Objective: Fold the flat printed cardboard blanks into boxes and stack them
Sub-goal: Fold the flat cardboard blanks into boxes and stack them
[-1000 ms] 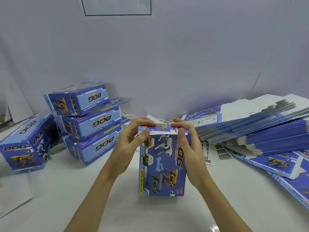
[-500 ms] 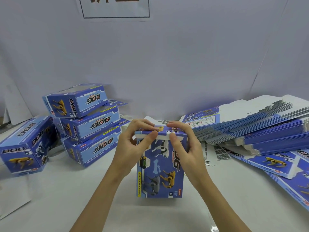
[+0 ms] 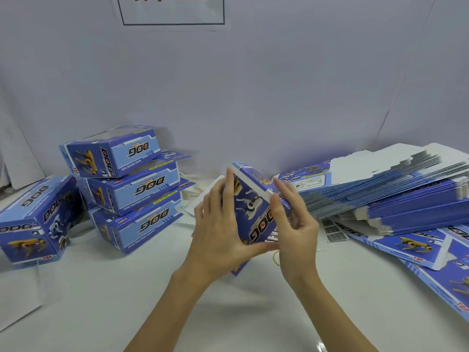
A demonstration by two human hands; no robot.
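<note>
My left hand and right hand hold folded box between them, tilted, off bench. Fingers wrap both sides, probably so flap stays shut. Box stack waits left of my fingers.

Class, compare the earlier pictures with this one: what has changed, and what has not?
The box, upright on the table earlier, is now lifted and tilted leftward between both hands. The left hand moved to its side; the right hand holds its top edge. The stacked boxes and flat blanks stayed put.

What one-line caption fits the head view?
Both hands, left and right, tilt a folded box beside stacked boxes.
</note>
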